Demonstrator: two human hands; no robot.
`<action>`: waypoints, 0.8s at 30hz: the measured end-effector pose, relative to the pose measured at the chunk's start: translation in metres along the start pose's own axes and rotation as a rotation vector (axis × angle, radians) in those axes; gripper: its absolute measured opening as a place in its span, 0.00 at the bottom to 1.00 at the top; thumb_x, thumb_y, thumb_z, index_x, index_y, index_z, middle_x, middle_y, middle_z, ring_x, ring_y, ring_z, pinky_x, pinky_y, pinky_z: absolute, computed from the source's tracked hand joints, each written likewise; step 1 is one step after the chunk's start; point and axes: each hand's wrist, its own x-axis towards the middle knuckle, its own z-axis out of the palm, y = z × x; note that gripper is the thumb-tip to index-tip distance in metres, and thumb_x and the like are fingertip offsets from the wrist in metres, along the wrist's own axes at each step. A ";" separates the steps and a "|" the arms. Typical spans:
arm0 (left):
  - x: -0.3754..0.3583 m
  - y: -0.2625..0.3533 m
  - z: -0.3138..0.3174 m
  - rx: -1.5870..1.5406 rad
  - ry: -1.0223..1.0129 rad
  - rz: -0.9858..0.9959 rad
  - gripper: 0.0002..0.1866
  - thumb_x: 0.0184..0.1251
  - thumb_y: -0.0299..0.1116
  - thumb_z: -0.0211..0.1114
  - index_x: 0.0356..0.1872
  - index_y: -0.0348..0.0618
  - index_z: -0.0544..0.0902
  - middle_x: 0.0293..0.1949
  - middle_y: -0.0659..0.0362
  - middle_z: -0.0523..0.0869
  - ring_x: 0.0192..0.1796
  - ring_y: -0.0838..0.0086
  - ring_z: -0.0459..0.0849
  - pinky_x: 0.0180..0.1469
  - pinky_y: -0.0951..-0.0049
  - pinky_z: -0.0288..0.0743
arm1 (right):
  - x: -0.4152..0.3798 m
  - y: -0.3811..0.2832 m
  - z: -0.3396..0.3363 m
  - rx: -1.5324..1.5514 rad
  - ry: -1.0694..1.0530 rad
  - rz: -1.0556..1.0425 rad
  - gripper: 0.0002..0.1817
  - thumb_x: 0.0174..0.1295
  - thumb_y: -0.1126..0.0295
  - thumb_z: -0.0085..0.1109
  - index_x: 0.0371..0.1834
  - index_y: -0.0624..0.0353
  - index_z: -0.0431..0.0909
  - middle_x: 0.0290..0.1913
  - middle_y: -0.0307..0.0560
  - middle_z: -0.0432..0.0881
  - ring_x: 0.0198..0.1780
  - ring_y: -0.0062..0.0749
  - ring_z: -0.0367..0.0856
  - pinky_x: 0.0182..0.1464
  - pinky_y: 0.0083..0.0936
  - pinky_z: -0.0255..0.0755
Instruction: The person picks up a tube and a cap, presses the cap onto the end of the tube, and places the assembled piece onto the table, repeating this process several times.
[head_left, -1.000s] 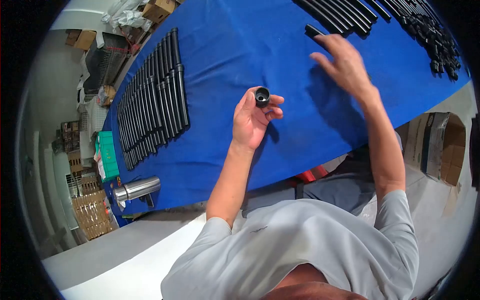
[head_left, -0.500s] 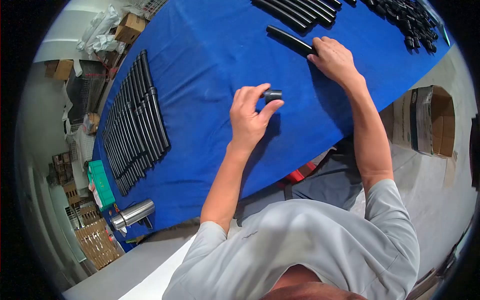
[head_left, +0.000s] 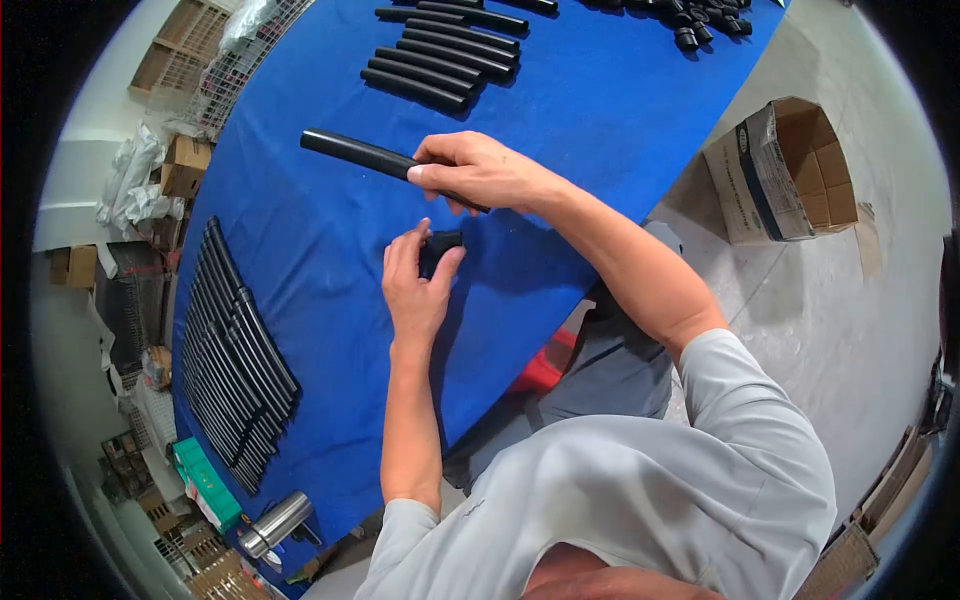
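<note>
My right hand (head_left: 490,172) is closed around one end of a black tube (head_left: 355,150), whose free part points left above the blue cloth. Just below it, my left hand (head_left: 412,292) pinches a short black pipe fitting (head_left: 446,241) between thumb and fingers. The fitting and the tube are apart. Part of the fitting is hidden by the fingers. Farther up lie several loose black tubes (head_left: 440,68) in a row, and a heap of small black fittings (head_left: 700,18) is at the top edge.
On the left, several joined black tubes (head_left: 235,350) lie side by side on the blue cloth (head_left: 330,330). A green bin (head_left: 205,485) and a metal cylinder (head_left: 277,524) stand at the lower left. On the floor to the right is an open cardboard box (head_left: 775,175).
The view has shifted. My right hand has lifted the black tube and brought it closer to my left hand, which still pinches the fitting.
</note>
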 end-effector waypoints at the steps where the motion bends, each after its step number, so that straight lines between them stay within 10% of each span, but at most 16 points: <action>1: 0.002 0.004 -0.004 -0.047 -0.029 -0.090 0.25 0.65 0.35 0.75 0.60 0.34 0.82 0.51 0.52 0.86 0.53 0.64 0.84 0.53 0.66 0.78 | 0.000 -0.002 -0.003 0.006 -0.018 0.002 0.20 0.74 0.53 0.60 0.48 0.62 0.81 0.31 0.37 0.81 0.28 0.15 0.75 0.27 0.18 0.69; 8: 0.017 0.025 -0.046 -1.338 0.280 -0.396 0.20 0.77 0.36 0.65 0.63 0.37 0.77 0.58 0.49 0.84 0.56 0.64 0.86 0.55 0.62 0.85 | -0.003 -0.002 0.017 -0.114 -0.308 -0.235 0.19 0.71 0.55 0.64 0.49 0.62 0.83 0.27 0.33 0.79 0.25 0.18 0.74 0.27 0.22 0.68; 14: -0.033 -0.004 -0.075 -1.715 0.334 -0.534 0.15 0.79 0.35 0.62 0.60 0.41 0.78 0.59 0.46 0.84 0.60 0.56 0.85 0.62 0.53 0.84 | -0.015 -0.011 0.044 0.368 -0.473 0.041 0.28 0.69 0.55 0.67 0.64 0.64 0.80 0.33 0.41 0.83 0.30 0.24 0.82 0.33 0.22 0.76; 19: -0.083 -0.005 -0.082 -1.998 0.402 -0.607 0.22 0.73 0.47 0.66 0.57 0.40 0.82 0.58 0.47 0.86 0.61 0.63 0.86 0.64 0.62 0.85 | -0.019 -0.006 0.090 0.229 -0.526 -0.467 0.32 0.58 0.73 0.75 0.68 0.59 0.78 0.56 0.46 0.88 0.59 0.35 0.84 0.67 0.34 0.73; 24: -0.126 -0.008 -0.097 -2.085 0.541 -0.725 0.26 0.76 0.48 0.64 0.59 0.32 0.80 0.57 0.47 0.87 0.61 0.63 0.86 0.64 0.63 0.84 | -0.018 0.004 0.132 0.332 -0.478 -0.326 0.23 0.61 0.69 0.74 0.60 0.59 0.84 0.52 0.46 0.89 0.52 0.31 0.86 0.56 0.31 0.78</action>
